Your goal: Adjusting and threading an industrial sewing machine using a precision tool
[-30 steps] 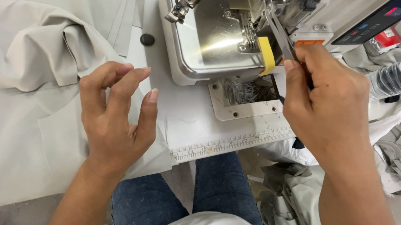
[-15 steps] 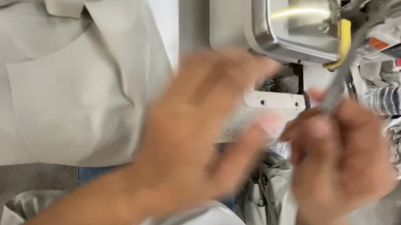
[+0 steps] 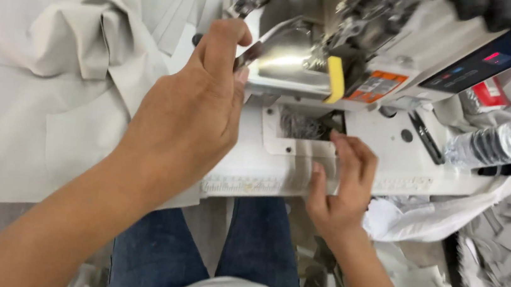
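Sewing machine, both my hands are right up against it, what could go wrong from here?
Your left hand is at the shiny cover beside the needle area; fingers could get pinched or pricked. Your right hand reaches the open compartment with tangled thread, which might snag. The plastic bottle lying at the table edge could roll off.

Left hand (image 3: 193, 108) raised, curled; right hand (image 3: 341, 184) low, fingers extended.

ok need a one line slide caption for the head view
Left hand grips the sewing machine's metal cover while right hand reaches into the opening below it.
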